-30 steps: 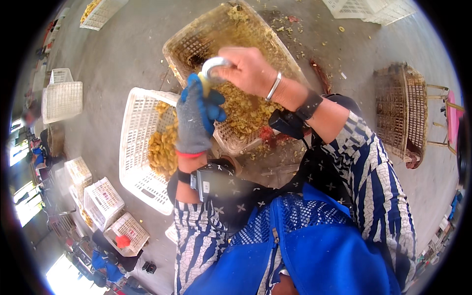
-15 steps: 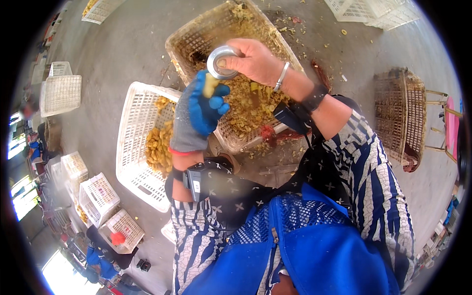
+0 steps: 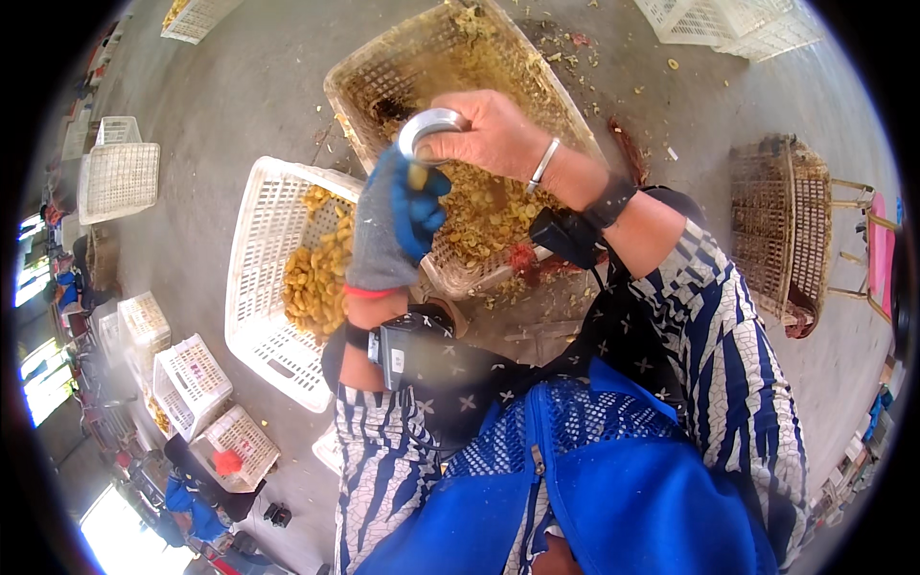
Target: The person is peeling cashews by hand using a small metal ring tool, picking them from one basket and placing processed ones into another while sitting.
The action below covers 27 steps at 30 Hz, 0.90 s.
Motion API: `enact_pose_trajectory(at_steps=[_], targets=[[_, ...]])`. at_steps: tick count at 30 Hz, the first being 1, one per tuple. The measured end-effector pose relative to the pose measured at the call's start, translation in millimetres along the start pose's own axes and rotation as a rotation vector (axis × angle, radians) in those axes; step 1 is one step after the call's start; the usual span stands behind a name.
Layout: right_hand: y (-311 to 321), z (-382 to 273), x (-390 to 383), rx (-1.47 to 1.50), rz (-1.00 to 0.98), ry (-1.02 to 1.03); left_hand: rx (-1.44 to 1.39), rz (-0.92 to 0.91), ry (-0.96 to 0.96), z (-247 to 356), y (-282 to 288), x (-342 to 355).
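Observation:
My left hand [image 3: 395, 216], in a grey glove with blue palm and fingers, is closed on a knobbly yellow piece [image 3: 418, 176]. My right hand [image 3: 500, 142], bare, with a silver bangle at the wrist, grips a metal ring tool [image 3: 431, 119] at the top of that piece, where the exact contact is hidden. Beneath both hands is a soiled plastic crate [image 3: 561, 91] containing yellow shavings [image 3: 479, 225]. To its left a white basket [image 3: 251, 278] holds many knobbly yellow pieces [image 3: 309, 278].
A stained brown crate [image 3: 771, 230] stands at the right beside a pink seat [image 3: 877, 249]. Several white baskets [image 3: 192, 383] are at the left, with more [image 3: 719, 24] at upper right. Blue-clad figures [image 3: 182, 503], partly hidden, are at the far left.
The ring tool rose and showed more face-on half a second ago; now it is lower and tilted again over the yellow piece. My left hand has shifted slightly with it.

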State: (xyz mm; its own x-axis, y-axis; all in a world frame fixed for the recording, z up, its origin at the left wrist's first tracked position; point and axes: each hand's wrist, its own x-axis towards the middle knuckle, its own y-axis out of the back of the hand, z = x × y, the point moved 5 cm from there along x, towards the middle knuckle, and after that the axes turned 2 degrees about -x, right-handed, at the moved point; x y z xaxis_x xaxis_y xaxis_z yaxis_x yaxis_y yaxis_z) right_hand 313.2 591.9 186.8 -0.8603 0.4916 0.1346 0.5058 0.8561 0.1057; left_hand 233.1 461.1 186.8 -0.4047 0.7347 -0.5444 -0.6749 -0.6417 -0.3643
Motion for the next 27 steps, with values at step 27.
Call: enact_pose_trajectory(at_steps=[27], targets=[[2,7,4,0.18,0.262,0.009,-0.207,-0.041,-0.173,1,-8,-2]])
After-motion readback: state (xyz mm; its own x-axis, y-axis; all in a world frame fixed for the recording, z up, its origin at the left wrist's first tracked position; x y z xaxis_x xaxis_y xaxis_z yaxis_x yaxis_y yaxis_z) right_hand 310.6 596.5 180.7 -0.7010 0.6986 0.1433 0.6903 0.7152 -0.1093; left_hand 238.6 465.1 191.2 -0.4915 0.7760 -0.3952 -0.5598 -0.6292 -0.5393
